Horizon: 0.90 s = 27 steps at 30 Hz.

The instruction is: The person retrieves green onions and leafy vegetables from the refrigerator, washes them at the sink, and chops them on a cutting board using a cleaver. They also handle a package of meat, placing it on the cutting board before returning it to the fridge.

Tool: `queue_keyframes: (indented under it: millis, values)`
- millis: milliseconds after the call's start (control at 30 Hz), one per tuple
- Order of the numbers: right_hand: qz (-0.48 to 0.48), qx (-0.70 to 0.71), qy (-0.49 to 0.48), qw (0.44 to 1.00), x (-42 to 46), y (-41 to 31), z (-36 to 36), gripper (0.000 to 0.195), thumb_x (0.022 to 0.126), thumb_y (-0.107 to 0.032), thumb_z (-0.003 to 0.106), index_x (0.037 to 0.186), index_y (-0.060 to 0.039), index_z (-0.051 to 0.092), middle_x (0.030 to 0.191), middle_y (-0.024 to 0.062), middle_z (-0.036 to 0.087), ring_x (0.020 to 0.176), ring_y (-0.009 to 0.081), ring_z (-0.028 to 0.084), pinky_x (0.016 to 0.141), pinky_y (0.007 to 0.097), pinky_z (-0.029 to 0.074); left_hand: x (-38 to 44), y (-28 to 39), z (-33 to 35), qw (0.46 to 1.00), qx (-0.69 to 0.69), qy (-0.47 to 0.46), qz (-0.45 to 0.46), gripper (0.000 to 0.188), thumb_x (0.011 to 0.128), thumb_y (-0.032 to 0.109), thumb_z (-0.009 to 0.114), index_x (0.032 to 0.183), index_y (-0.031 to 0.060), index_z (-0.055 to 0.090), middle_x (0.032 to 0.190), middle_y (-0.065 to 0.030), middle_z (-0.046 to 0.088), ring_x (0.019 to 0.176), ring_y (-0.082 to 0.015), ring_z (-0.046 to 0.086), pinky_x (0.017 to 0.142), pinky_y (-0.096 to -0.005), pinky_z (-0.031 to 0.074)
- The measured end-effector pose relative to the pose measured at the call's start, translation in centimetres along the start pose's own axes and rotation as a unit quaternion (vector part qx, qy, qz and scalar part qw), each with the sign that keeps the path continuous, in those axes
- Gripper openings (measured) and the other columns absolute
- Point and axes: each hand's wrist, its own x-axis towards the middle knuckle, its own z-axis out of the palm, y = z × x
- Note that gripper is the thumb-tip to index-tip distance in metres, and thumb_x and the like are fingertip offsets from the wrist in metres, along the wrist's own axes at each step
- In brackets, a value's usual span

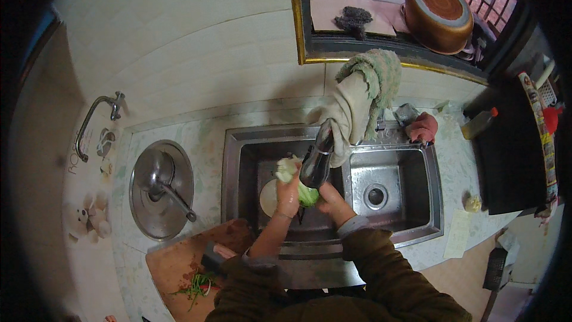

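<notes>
Over the large left basin of a stainless steel double sink [231, 179], my left hand [288, 194] is closed on a pale green leafy vegetable [307, 195]. My right hand [330, 199] is at the vegetable's right side, its fingers partly hidden below the faucet; whether it grips the leaves cannot be told. The dark, shiny faucet head [316, 167] hangs between and above my hands. Behind my left hand, a round pale item [269, 197] lies in the basin. Cloths [353, 98] drape over the faucet.
Left of the sink, a ladle [155, 172] rests in a metal lid or bowl [140, 219]. At lower left, a cutting board [170, 255] bears a cleaver [213, 257] and chopped greens [199, 287]. A small basin [402, 179] adjoins at right, with a bottle [478, 125] beyond.
</notes>
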Motion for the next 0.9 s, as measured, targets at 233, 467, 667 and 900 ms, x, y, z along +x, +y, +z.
queue_keyframes:
  millis: [233, 467, 667, 900]
  values:
    - [-0.088, -0.122, 0.058, 0.987, -1.5, -3.5, -1.1, 0.03, 0.084, -0.026, 0.04, 0.104, -0.0054, 0.049, 0.091, 0.0073, 0.057, 0.076, 0.0182, 0.056, 0.065, 0.0322, 0.046, 1.3, -4.0, 0.8, 0.993, 0.031, -0.114, -0.007, 0.028, 0.076, 0.008, 0.06, 0.102, 0.0032, 0.051, 0.094, -0.0025, 0.054, 0.083, -0.0114, 0.052, 0.073, -0.0258, 0.042]
    - [0.004, 0.132, -0.117, 0.984, -3.2, -4.4, -1.7, 0.029, 0.076, -0.018, 0.048, 0.1, -0.0023, 0.05, 0.095, 0.0105, 0.056, 0.083, 0.0256, 0.056, 0.072, 0.0376, 0.046, 1.4, -1.4, 1.1, 0.992, -0.043, -0.103, -0.061, 0.028, 0.079, 0.008, 0.054, 0.107, 0.0042, 0.048, 0.101, -0.0043, 0.053, 0.09, -0.0139, 0.051, 0.076, -0.0272, 0.043]
    - [-0.089, -0.138, 0.054, 0.985, -3.4, -1.7, 0.7, 0.019, 0.084, -0.021, 0.046, 0.093, -0.0052, 0.053, 0.086, 0.0049, 0.058, 0.068, 0.0144, 0.057, 0.053, 0.0281, 0.046, 0.8, -1.6, -0.8, 0.985, -0.157, -0.074, -0.023, 0.027, 0.081, 0.006, 0.05, 0.108, 0.0024, 0.047, 0.104, -0.0051, 0.052, 0.091, -0.0146, 0.052, 0.077, -0.0274, 0.043]
    - [0.041, -0.143, 0.028, 0.989, -2.5, -3.1, 0.9, 0.025, 0.083, -0.024, 0.047, 0.097, -0.0037, 0.052, 0.093, 0.0087, 0.054, 0.074, 0.0193, 0.057, 0.051, 0.0307, 0.045, -0.8, 0.9, -0.1, 0.991, -0.085, 0.091, -0.044, 0.026, 0.078, 0.018, 0.059, 0.098, 0.003, 0.05, 0.085, -0.0021, 0.053, 0.074, -0.013, 0.053, 0.063, -0.0278, 0.044]
